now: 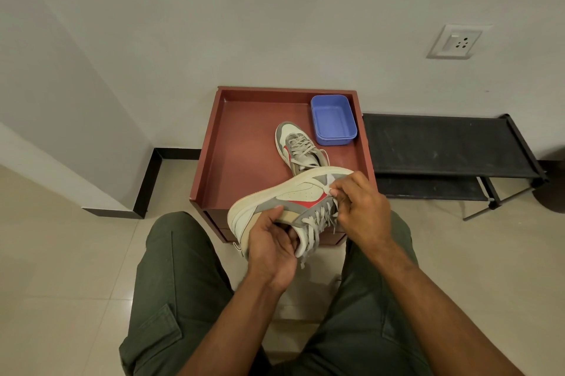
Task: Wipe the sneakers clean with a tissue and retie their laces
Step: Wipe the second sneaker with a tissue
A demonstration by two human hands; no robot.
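While tilted over the tray (211,143), sneaker (293,192) in both hands: left (270,248) gripping, right (360,207) pinching tissue (330,184).

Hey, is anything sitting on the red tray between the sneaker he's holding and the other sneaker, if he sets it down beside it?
Nothing visible does. The held white, grey and red sneaker is over the near edge of the red-brown tray. The second sneaker has bare tray to its left; the blue plastic tub sits on its far right.
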